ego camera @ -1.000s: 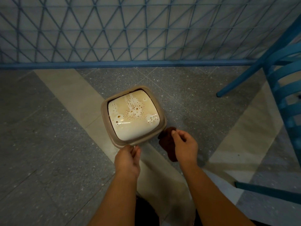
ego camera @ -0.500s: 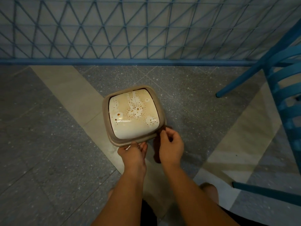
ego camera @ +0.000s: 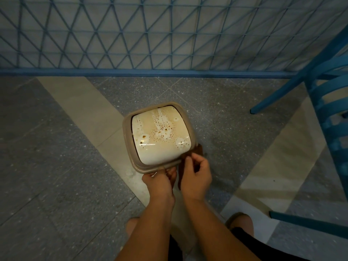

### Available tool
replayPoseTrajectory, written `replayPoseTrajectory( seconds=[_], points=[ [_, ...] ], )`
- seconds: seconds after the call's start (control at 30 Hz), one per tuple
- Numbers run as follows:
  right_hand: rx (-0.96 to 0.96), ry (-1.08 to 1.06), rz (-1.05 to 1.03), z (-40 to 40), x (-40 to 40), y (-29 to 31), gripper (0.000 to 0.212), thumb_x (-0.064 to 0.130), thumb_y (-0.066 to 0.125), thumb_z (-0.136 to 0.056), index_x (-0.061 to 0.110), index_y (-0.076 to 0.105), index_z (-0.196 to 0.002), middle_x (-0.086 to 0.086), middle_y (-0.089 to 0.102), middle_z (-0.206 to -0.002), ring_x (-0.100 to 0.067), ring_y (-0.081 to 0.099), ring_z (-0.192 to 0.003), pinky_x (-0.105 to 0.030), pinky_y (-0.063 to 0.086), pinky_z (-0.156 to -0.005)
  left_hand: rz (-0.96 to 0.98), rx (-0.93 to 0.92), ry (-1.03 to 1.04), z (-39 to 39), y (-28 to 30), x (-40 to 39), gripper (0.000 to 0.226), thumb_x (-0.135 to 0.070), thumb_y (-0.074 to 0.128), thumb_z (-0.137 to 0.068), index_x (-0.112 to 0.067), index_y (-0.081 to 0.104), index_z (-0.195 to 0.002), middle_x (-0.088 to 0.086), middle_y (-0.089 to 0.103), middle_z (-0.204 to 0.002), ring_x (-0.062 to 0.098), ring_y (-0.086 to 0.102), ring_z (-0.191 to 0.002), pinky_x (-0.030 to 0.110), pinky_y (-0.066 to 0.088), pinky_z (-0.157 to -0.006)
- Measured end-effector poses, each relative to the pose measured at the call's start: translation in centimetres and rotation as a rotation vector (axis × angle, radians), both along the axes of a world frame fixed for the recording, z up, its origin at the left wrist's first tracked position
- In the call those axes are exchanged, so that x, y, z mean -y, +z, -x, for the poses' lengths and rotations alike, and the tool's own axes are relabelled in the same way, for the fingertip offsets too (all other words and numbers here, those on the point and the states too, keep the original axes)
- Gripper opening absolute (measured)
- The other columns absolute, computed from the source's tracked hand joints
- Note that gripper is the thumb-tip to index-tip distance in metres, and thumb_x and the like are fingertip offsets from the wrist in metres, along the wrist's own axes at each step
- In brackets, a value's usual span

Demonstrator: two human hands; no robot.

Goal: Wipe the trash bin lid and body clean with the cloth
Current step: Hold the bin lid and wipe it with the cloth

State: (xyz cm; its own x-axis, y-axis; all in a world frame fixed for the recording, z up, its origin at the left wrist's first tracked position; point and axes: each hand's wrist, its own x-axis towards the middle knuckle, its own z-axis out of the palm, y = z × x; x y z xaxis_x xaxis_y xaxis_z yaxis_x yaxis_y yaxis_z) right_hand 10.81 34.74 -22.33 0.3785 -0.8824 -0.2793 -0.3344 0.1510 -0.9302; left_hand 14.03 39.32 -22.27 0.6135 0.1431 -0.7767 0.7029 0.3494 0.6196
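- A trash bin (ego camera: 130, 147) stands on a speckled floor (ego camera: 56, 166) near a blue lattice fence (ego camera: 169, 34), its cream lid (ego camera: 162, 136) spotted with brown stains, directly in front of the person.
- Risk, as a judgement: the lid looks like a swinging flap, so pressure from wiping could tip it inward; a loosely held cloth could smear the stains rather than lift them.
- The right hand (ego camera: 196, 176) pinches a dark brown cloth (ego camera: 197, 150) between thumb and curled fingers at the bin's near right corner.
- The left hand (ego camera: 160, 182) grips the near rim from below, fingers curled against it.
- A blue chair (ego camera: 331, 102) stands well apart, right.
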Motion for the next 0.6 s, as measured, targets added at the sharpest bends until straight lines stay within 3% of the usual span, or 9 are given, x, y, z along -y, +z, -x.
replayPoseTrajectory(
  seconds=[0.13, 0.3, 0.47, 0.6],
  points=[
    [-0.07, 0.352, 0.063, 0.8, -1.1, -0.8, 0.014, 0.017, 0.069, -0.082, 0.03, 0.066, -0.085, 0.01, 0.064, -0.094, 0.004, 0.058, -0.088, -0.003, 0.041, -0.075, -0.101, -0.066, -0.113, 0.1, -1.3, -0.6, 0.04, -0.003, 0.054, -0.088, -0.012, 0.044, -0.125, 0.014, 0.063, -0.113, 0.026, 0.064, -0.099, 0.045, 0.055, -0.088],
    [-0.114, 0.243, 0.145, 1.1, 2.3, -1.1, 0.012, 0.017, 0.071, -0.08, 0.027, 0.07, -0.087, 0.007, 0.067, -0.093, -0.002, 0.06, -0.086, -0.006, 0.041, -0.074, -0.031, -0.024, -0.077, -0.3, -1.1, -0.4, 0.038, 0.0, 0.053, -0.091, -0.006, 0.045, -0.127, 0.018, 0.064, -0.113, 0.02, 0.066, -0.093, 0.026, 0.052, -0.072],
    [-0.098, 0.006, 0.046, 0.8, 3.3, -1.2, 0.013, 0.018, 0.069, -0.082, 0.029, 0.069, -0.088, 0.005, 0.069, -0.091, -0.006, 0.062, -0.086, -0.008, 0.042, -0.073, -0.009, -0.032, -0.04, 0.2, -1.1, 0.2, 0.035, -0.002, 0.051, -0.094, -0.006, 0.044, -0.128, 0.02, 0.063, -0.116, 0.023, 0.065, -0.099, 0.031, 0.051, -0.086],
    [-0.13, 0.277, 0.109, 1.3, 0.8, -1.2, 0.012, 0.019, 0.071, -0.081, 0.029, 0.069, -0.087, 0.011, 0.063, -0.092, 0.001, 0.059, -0.085, -0.005, 0.041, -0.073, -0.031, -0.019, -0.08, 0.1, -1.8, -0.1, 0.037, 0.001, 0.055, -0.09, -0.004, 0.047, -0.125, 0.021, 0.064, -0.113, 0.029, 0.066, -0.101, 0.036, 0.055, -0.086]
  ],
)
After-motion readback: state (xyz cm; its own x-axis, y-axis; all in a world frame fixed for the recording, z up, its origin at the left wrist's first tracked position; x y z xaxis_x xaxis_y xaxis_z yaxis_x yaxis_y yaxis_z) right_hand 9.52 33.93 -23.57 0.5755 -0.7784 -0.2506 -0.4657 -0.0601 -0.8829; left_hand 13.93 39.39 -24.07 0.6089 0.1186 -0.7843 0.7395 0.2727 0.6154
